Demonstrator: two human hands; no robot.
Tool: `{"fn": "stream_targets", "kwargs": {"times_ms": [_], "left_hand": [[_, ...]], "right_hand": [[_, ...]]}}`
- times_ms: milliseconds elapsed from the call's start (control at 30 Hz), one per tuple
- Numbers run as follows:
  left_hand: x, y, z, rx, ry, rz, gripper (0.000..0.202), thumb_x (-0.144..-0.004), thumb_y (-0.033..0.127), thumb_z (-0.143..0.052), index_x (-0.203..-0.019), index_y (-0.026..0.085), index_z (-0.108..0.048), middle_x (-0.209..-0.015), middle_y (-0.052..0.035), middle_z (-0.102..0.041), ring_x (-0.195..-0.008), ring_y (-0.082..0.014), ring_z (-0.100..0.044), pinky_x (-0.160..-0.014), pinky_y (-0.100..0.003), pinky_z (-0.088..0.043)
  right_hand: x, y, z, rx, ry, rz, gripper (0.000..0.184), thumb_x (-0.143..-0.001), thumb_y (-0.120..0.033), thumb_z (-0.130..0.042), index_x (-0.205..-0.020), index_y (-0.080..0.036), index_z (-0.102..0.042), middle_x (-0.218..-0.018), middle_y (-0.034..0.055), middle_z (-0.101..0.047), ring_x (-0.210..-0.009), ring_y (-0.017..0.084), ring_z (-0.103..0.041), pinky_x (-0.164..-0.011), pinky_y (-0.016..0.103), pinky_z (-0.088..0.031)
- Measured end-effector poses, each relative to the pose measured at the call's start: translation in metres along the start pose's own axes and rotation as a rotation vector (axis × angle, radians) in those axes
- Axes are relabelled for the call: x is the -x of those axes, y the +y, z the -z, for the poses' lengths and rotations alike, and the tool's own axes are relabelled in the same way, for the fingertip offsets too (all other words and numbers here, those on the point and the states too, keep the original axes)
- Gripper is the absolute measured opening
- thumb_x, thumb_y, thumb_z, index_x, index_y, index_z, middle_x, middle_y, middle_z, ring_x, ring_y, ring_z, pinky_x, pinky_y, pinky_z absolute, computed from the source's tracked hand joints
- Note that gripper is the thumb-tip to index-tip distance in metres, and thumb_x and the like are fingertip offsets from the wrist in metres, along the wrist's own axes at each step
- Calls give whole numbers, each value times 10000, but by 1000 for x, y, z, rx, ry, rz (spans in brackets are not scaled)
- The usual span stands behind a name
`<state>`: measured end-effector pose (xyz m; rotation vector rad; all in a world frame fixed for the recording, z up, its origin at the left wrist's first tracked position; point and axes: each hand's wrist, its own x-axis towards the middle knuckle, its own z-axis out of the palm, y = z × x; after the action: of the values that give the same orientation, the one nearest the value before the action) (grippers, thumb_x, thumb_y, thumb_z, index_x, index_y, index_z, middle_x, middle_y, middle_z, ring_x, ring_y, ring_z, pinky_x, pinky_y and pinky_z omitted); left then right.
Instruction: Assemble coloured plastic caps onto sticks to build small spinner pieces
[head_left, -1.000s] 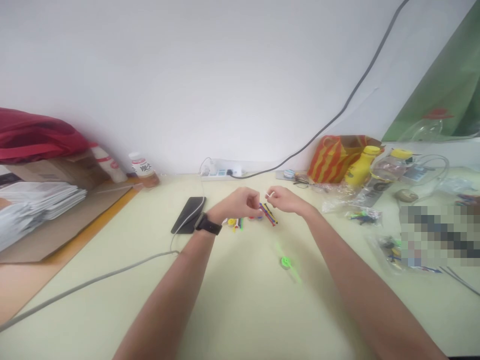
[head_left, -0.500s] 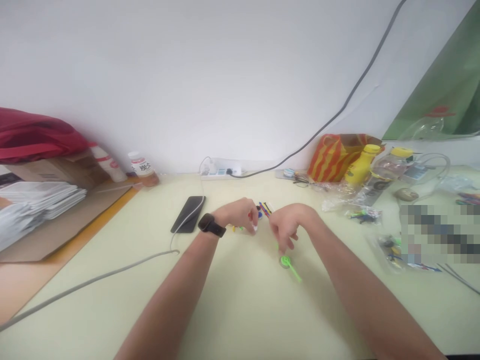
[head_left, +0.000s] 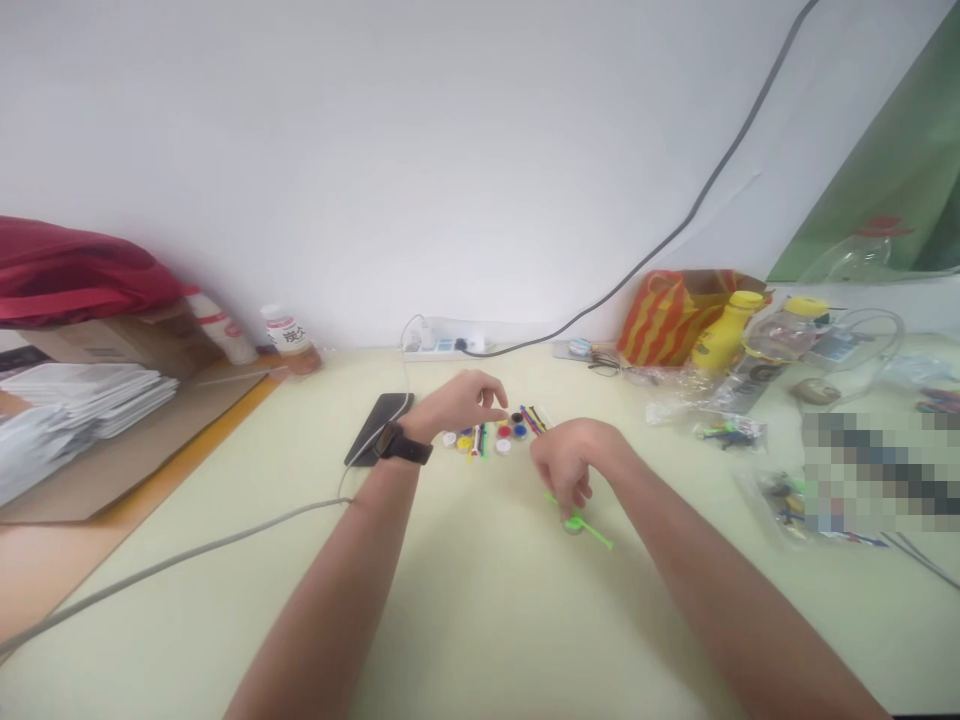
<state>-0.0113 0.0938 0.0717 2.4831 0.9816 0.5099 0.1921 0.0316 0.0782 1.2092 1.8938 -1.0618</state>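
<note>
My right hand (head_left: 564,462) points downward, its fingers closed on a bright green plastic stick with a ring-like middle (head_left: 592,533). A small round disc (head_left: 572,527) lies at the ring, partly under the fingertips. My left hand (head_left: 466,400), with a black watch (head_left: 405,446) at the wrist, hovers over small parts, fingers curved and apart, nothing visible in them. Below it are a yellow disc (head_left: 465,443), a white disc (head_left: 503,447), a red disc (head_left: 504,432), a blue disc (head_left: 520,432) and thin coloured sticks (head_left: 478,440). More coloured sticks (head_left: 533,420) lie between the hands.
A black phone (head_left: 367,440) with a white cable (head_left: 225,538) lies left of my left hand. A power strip (head_left: 442,345) stands by the wall. Bottles, a striped bag (head_left: 656,315) and clear bags of parts (head_left: 780,505) are at the right. Cardboard (head_left: 180,410) lies at the left.
My left hand has moved up and left, its fingers spreading and uncovering the discs. The green stick has turned slightly under my right fingers.
</note>
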Motion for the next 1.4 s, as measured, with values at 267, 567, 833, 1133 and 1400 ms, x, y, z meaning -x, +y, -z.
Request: {"fn": "stream_targets", "kwargs": {"times_ms": [267,567,833,1133,1400], "left_hand": [[2,11,7,46,54,1,247,-878,416,-666,-868,182,-743,-698,-9,-631,-593,-131,-538,-529,-246,-377],[-2,35,6,315,278,-14,347,-1027,524,-459,-1056,212,-607,-924,-49,-716,-793,-168,-682,-729,-297,-553],[-7,31,-11,377,267,-126,302,-901,386,-708,-1128,208,-618,-1068,-83,-735,-929,-205,-737,-837,-354,-617],[-9,30,-12,443,276,-112,309,-898,314,-703,-1176,205,-622,-1049,-81,-756,-943,-216,-752,-854,-359,-627],[-9,36,-14,431,309,-79,295,-907,356,-693,-1138,180,-638,-997,-74,-750,-919,-200,-745,-847,-330,-620]], "right_hand": [[12,8,3,-39,332,126,68,-678,-169,-676,-617,-163,-646,-676,59,-714,-697,216,-696,-630,295,-513],[-7,47,18,-829,805,607,303,-858,-471,-724,-861,-190,-611,-714,24,-701,-613,138,-642,-588,245,-491],[-19,35,23,-1264,873,708,297,-808,-430,-818,-847,-217,-615,-774,-4,-708,-727,154,-719,-717,275,-572],[-22,38,23,-1338,790,803,175,-866,-367,-773,-938,-214,-730,-966,48,-758,-909,170,-722,-881,296,-586],[-16,32,23,-1252,810,720,222,-910,-432,-699,-956,-215,-687,-1001,50,-731,-929,177,-708,-880,311,-576]]}}
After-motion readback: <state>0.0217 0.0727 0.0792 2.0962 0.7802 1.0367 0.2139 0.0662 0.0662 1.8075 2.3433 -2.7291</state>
